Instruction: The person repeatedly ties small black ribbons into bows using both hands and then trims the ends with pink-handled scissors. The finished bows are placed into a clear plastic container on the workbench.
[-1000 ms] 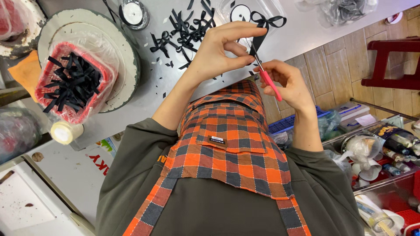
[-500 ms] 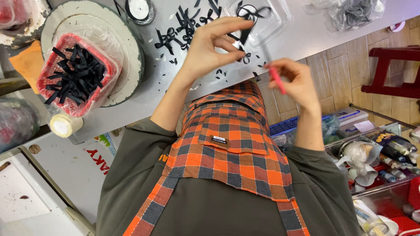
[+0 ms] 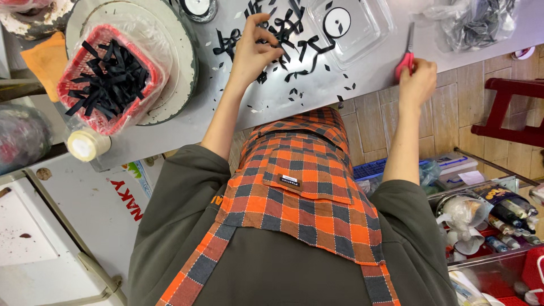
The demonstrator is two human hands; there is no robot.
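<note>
My left hand [image 3: 252,52] rests on a pile of black ribbon bows [image 3: 286,34] on the grey table [image 3: 317,93], its fingertips pinched on one bow. My right hand [image 3: 417,82] is at the table's near edge, closed on pink-handled scissors [image 3: 407,54] whose blades lie on the table pointing away from me. Small black ribbon offcuts [image 3: 294,93] are scattered between my hands. My orange checked apron [image 3: 306,175] fills the lower middle of the view.
A red basket of black ribbon strips [image 3: 107,79], lined with plastic, sits on a round white tray [image 3: 175,85] at left. A clear plastic box [image 3: 368,28] and a bag of ribbons [image 3: 481,22] lie at the far right. A red stool [image 3: 510,107] and a bin of bottles [image 3: 498,218] stand below right.
Both hands have come down from in front of my chest to the table. The left one carried the bow to the pile; the right one lowered the scissors to the right.
</note>
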